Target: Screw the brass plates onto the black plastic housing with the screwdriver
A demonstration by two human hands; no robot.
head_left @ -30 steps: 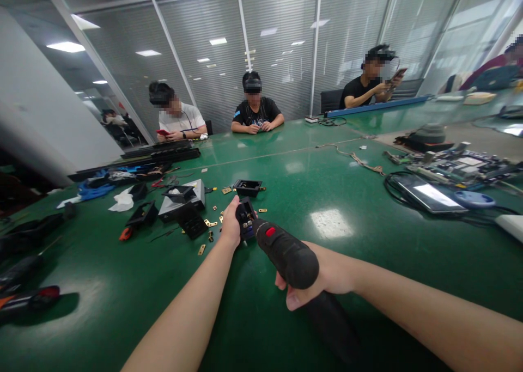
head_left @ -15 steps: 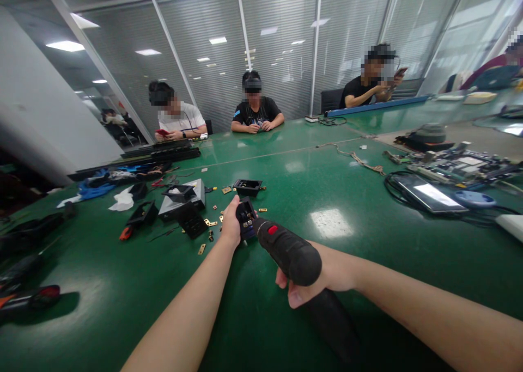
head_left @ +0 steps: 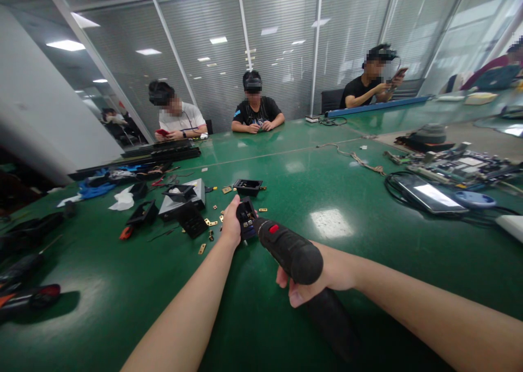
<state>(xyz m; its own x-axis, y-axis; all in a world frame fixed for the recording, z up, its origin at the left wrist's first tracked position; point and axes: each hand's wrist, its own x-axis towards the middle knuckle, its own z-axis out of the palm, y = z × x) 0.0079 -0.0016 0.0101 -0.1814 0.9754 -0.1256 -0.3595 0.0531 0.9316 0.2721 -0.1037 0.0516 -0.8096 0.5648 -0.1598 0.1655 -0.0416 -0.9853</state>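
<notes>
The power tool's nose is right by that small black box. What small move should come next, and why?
Probably a brief pause to check alignment: the right hand points the black power tool toward the open black box held in the left hand, and this view doesn't show clearly whether the two touch.

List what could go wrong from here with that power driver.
The left hand grips the black housing close to the nose of the power driver, so a slip might hurt that hand or scratch the housing. Small brass pieces lie scattered nearby and could get knocked away.
</notes>
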